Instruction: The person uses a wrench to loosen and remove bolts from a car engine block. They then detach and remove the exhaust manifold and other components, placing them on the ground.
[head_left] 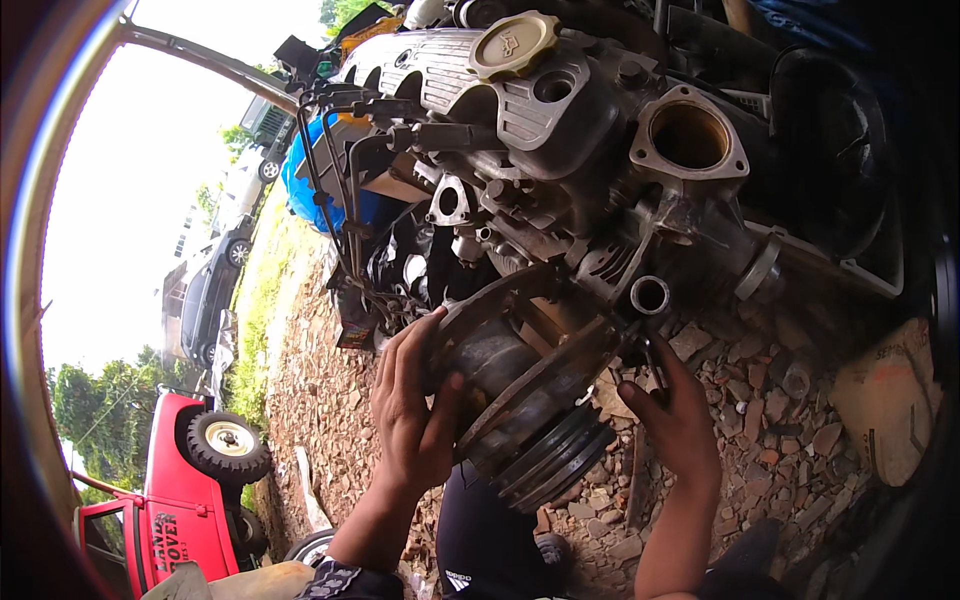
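An engine with a ribbed grey valve cover [440,75] and a cream oil filler cap [512,45] stands in front of me. At its near end is a round, greasy metal housing [490,355] with a grooved pulley [560,455] below it. My left hand [415,400] is closed over the left side of this housing, fingers on its rim and thumb toward the middle. On the other side, my right hand [680,415] pinches a slim dark metal tool [655,368] beside a short open pipe [650,296]. The tool's far end is hidden.
A flanged round opening [690,137] rises at the engine's right end. Thin metal pipes [352,190] jut out on the left. Broken stone and rubble [740,440] cover the ground, with a torn cardboard piece [890,400] at right. A red off-road vehicle [185,500] is parked at left.
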